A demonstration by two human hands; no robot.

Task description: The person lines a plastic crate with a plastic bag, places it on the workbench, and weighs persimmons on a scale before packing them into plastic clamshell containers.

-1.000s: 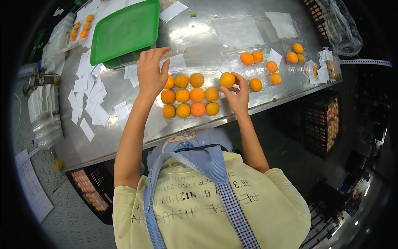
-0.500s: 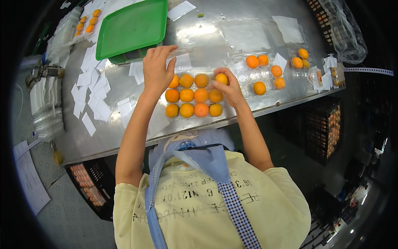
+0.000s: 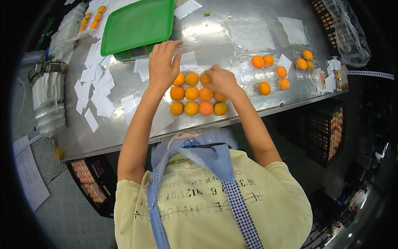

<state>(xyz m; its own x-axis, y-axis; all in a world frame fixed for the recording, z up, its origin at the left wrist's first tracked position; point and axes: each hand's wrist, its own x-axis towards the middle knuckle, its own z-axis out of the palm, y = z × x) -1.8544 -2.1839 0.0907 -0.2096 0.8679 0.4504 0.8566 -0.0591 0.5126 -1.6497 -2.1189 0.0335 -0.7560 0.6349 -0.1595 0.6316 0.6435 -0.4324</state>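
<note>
Rows of orange fruit (image 3: 191, 93) sit in a clear plastic tray (image 3: 199, 115) near the table's front edge. My left hand (image 3: 163, 66) rests at the tray's back left corner, thumb apart from the fingers, with nothing in it. Over the tray's back right part is my right hand (image 3: 222, 81), palm down and fingers bent, its fingertips at a fruit (image 3: 205, 78) in the back row. The fruit in the back right corner is hidden beneath that hand. Whether the fingers grip anything is blurred.
A green tray (image 3: 139, 25) lies at the back left, with white paper cards (image 3: 97, 89) before it. To the right, another clear tray (image 3: 248, 79) holds several fruits (image 3: 264, 88). Stacked plastic trays (image 3: 49, 99) line the left edge. A black crate (image 3: 325, 130) stands below the table.
My right hand has carried a fruit leftward to the tray's back right corner, then moved further left over the back row. My left hand keeps its place at the tray; the whole view has shifted slightly.
</note>
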